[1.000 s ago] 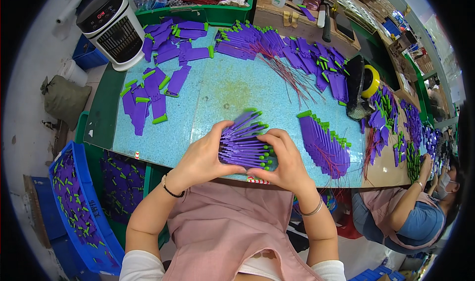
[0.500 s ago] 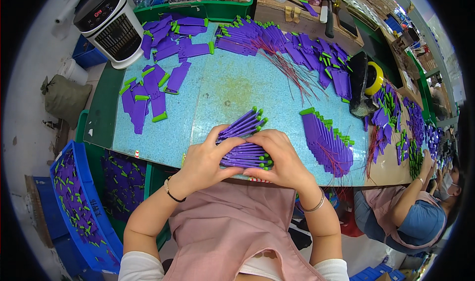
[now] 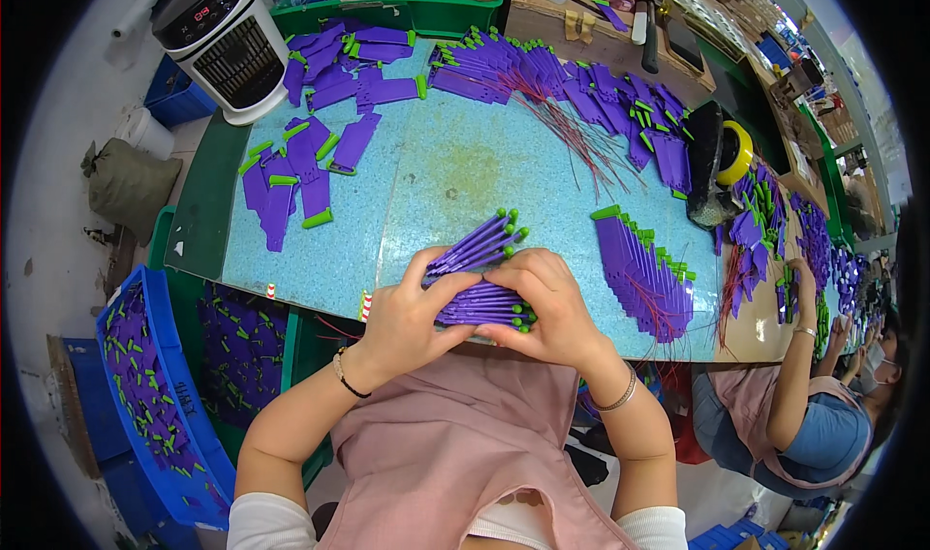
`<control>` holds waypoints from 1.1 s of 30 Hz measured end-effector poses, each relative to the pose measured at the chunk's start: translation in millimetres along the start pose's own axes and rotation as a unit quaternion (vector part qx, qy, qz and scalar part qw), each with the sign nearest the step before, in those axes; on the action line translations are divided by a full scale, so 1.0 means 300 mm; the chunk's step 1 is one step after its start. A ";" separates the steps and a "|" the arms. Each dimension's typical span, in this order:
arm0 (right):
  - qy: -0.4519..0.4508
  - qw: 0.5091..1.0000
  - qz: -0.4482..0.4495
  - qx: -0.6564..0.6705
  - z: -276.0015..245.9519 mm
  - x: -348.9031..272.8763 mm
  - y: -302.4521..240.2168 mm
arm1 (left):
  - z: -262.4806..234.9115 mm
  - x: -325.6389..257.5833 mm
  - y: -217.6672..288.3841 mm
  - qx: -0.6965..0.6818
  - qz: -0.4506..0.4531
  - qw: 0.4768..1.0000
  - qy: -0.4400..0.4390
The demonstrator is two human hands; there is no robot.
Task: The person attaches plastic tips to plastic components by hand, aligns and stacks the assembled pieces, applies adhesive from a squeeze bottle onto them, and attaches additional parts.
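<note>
On the head camera I see the left hand [image 3: 399, 320] and the right hand [image 3: 550, 310] half curled, fingers and thumbs gripping a bundle of purple pieces [image 3: 480, 304] with green ends from either side. The bundle sits at the near edge of the blue tabletop [image 3: 441, 158]; I can't tell whether it touches the surface. Its upper pieces splay away from the lower ones. Right of the hands I see an overlapping purple row [image 3: 639, 269] with red wires [image 3: 651, 310] lying across it.
</note>
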State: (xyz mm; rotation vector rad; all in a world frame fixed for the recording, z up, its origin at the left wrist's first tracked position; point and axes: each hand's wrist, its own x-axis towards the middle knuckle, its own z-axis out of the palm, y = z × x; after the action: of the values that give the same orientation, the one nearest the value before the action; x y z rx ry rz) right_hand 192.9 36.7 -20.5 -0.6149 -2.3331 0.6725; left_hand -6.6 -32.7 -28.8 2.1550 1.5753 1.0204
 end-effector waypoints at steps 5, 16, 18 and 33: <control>-0.009 0.999 0.031 0.026 -0.034 0.008 -0.028 | 0.011 -0.013 0.001 0.019 0.002 1.000 -0.006; 0.083 0.993 0.028 -0.077 0.001 0.035 -0.064 | 0.016 -0.010 0.010 0.006 -0.034 0.999 -0.012; 0.121 0.987 0.011 -0.101 0.009 0.037 -0.064 | 0.029 -0.020 0.017 0.006 -0.039 0.999 0.001; 0.062 0.995 0.038 -0.066 -0.013 0.033 -0.025 | 0.052 -0.036 0.032 0.030 -0.044 0.998 0.039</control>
State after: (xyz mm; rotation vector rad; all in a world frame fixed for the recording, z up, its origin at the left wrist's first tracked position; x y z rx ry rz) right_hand 187.0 37.9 -9.1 -0.7847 -2.2590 0.5019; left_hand 9.4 -43.2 -38.1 2.0865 1.7412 1.0531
